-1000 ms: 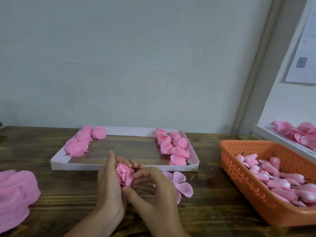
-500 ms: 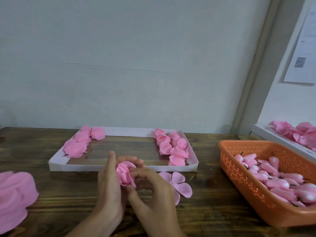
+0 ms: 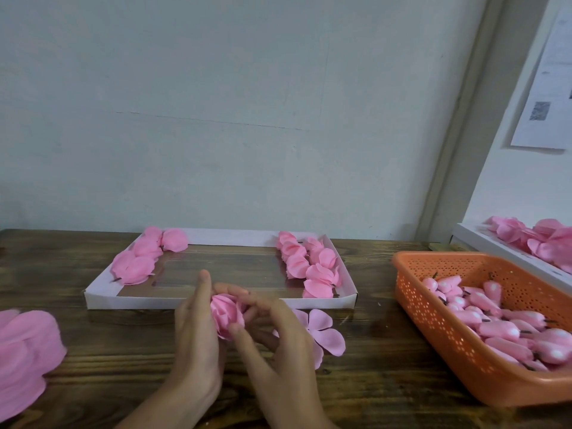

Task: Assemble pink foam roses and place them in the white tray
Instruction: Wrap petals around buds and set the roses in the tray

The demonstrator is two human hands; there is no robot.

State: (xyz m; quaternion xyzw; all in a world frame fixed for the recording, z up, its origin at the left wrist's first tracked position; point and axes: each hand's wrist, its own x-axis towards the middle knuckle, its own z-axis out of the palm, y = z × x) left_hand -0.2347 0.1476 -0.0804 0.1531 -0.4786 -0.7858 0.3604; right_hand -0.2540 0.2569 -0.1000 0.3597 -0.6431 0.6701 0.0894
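1. A person's left hand (image 3: 198,329) is cupping a half-built pink foam rose (image 3: 227,315) just above a dark wooden table (image 3: 93,351), thumb pointing up, fingers curling round the flower's far side.
2. The right hand (image 3: 278,339) is gripping the same rose from 3 o'clock, thumb pressing on its lower petals, the other fingers bending in against its side.
3. At 12 o'clock from the hands, a shallow white cardboard tray (image 3: 216,301) is lying flat, and the held rose is hovering just in front of its near wall, outside it.
4. Finished pink roses are sitting in two groups inside the tray: a left cluster (image 3: 136,264) at 11 o'clock and a right row (image 3: 309,267) at 1 o'clock.
5. A flat pink petal cut-out (image 3: 325,332) is lying on the table at 3 o'clock, partly under the right hand.
6. Farther out at 3 o'clock, an orange perforated plastic basket (image 3: 433,320) is holding pink foam buds (image 3: 495,323) on short dark stems.
7. A heap of loose pink petals (image 3: 24,351) is resting at 9 o'clock, at the frame's edge.
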